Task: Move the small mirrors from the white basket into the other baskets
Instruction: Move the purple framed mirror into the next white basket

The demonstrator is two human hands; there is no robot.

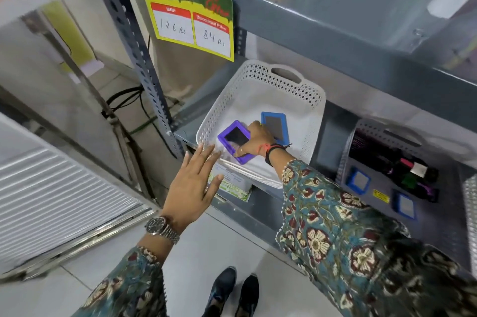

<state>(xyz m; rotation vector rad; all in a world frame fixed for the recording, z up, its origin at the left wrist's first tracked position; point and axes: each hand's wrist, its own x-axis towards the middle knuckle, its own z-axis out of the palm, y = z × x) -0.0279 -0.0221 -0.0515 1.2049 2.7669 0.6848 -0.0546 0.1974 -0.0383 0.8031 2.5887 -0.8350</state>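
Observation:
A white perforated basket stands on the grey shelf. Inside it lie a purple-framed small mirror and a blue-framed small mirror. My right hand reaches into the basket and grips the purple mirror at its right edge, lifting it tilted. My left hand hovers flat with fingers spread at the basket's front left rim, holding nothing. To the right, a grey basket holds two blue-framed mirrors, one on the left and one further right, along with dark packets.
A price sign hangs above the white basket from the upper shelf edge. A perforated steel upright stands left of the basket. Another white basket's edge shows at far right. Tiled floor and my shoes lie below.

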